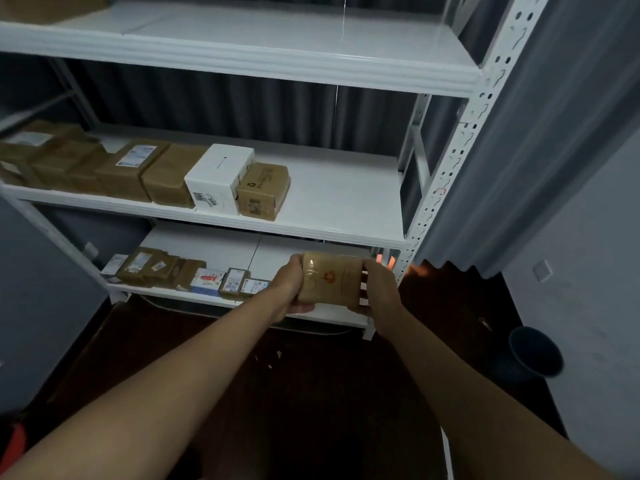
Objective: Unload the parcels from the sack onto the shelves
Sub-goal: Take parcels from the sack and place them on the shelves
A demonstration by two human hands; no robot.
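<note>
Lower centre of the frame, in front of the bottom shelf (pixel 214 242): left hand (pixel 291 289) and right hand (pixel 375 289) both grip one brown parcel (pixel 330 284) by its side edges, held in the air just before the shelf's bare right part. Step looks like placing; next move probably calls for pushing it forward and setting it down right of the row of small parcels (pixel 194 275), then letting go. Parcel is flat, rectangular, tan, glossy with tape, faint red mark on the face; sack not in view.
</note>
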